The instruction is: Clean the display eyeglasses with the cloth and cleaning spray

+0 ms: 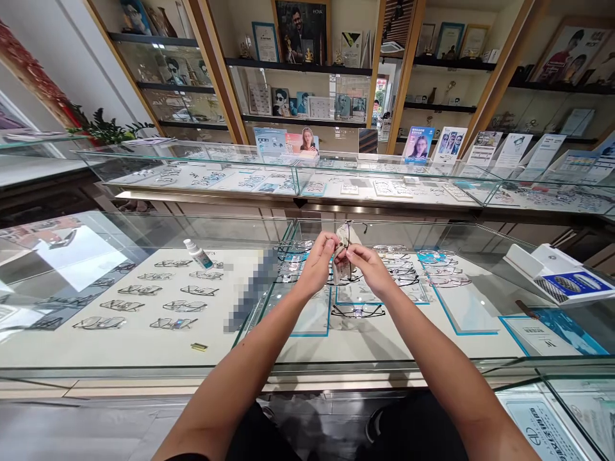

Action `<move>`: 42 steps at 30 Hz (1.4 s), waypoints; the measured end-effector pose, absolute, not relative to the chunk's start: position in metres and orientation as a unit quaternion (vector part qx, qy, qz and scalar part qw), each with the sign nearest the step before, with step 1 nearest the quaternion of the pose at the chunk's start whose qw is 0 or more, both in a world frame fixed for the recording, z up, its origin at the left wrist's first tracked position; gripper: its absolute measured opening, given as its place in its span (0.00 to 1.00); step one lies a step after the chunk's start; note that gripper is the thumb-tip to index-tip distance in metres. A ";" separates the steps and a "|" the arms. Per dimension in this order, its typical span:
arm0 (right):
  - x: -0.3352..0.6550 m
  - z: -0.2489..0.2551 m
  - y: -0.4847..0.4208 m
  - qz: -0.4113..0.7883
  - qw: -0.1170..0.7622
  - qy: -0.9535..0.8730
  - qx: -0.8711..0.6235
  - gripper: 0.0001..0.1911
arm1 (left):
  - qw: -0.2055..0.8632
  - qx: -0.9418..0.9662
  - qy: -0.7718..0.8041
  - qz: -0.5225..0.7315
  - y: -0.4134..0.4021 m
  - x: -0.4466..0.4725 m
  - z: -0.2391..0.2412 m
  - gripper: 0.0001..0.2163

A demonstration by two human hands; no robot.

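Observation:
Both my hands are raised close together over the glass display counter. My left hand point(318, 261) is closed, pinching a pair of eyeglasses point(366, 228) whose thin dark temples stick up past the fingers. With its fingertips pressed together, my right hand point(369, 264) grips a light beige cleaning cloth point(344, 271) bunched around the frame. The lenses are mostly hidden by the cloth and fingers. A white spray bottle point(198, 254) stands on the counter glass to the left. Below my hands, a dark-rimmed pair of glasses point(358, 312) lies inside the case.
Rows of eyeglasses point(139, 290) fill the case on the left. A small gold-coloured piece point(198, 347) lies near the front edge. At the right stands a white-and-blue box point(576, 282). Another glass counter point(230, 160) and shelves with framed pictures point(302, 29) are behind.

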State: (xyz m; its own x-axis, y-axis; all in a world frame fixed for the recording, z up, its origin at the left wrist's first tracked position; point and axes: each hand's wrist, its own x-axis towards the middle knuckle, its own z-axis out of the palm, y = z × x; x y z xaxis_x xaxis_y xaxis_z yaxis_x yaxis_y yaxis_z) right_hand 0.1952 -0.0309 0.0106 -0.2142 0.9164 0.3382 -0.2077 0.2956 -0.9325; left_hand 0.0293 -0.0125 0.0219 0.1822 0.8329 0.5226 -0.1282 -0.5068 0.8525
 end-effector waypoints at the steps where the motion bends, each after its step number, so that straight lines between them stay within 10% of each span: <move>1: 0.195 0.011 -0.031 0.510 0.546 -0.592 -0.301 0.24 | 0.427 0.640 0.271 0.579 -0.012 0.030 0.021 0.27; 42: 0.200 -0.003 -0.024 0.584 0.492 -0.602 -0.233 0.23 | 0.672 0.531 0.192 0.479 -0.007 0.028 0.023 0.25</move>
State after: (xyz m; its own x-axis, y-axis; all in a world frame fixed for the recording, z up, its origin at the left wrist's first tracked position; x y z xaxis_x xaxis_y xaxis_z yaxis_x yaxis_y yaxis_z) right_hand 0.1995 -0.0243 -0.0034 -0.4070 0.8556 0.3198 -0.2940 0.2087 -0.9327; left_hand 0.0281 -0.0070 0.0235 0.4675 0.8481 0.2494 -0.4394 -0.0218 0.8980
